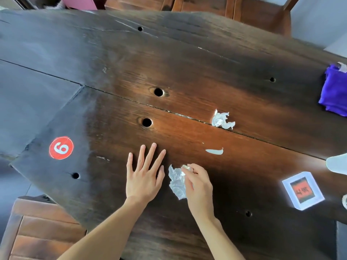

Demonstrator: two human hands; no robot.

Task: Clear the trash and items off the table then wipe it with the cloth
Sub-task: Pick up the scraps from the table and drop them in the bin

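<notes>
Dark wooden table (187, 59), planks with several round holes, seen from above. Left hand (143, 177) lies flat on the tabletop near the front edge, fingers straight and spread, holding nothing. Right hand (197, 184) just beside it, fingers curled, pinching a crumpled piece of silver foil (176, 182) that hangs between the two hands; a small wadded bit shows at the fingertips. Second crumpled foil scrap (222, 120) sits farther out on the seam between two planks, well apart from the hands. A thin pale sliver (215, 151) lies flat on the wood between that scrap and the right hand; material unclear. Folded purple cloth (335, 91) rests at the table's right edge, untouched. Small white box with a red and black label (303, 190) stands near the right front corner. Round red sticker marked with a white numeral (61, 147) on the left side. Wooden chairs (43, 229) at the near left and far side.
</notes>
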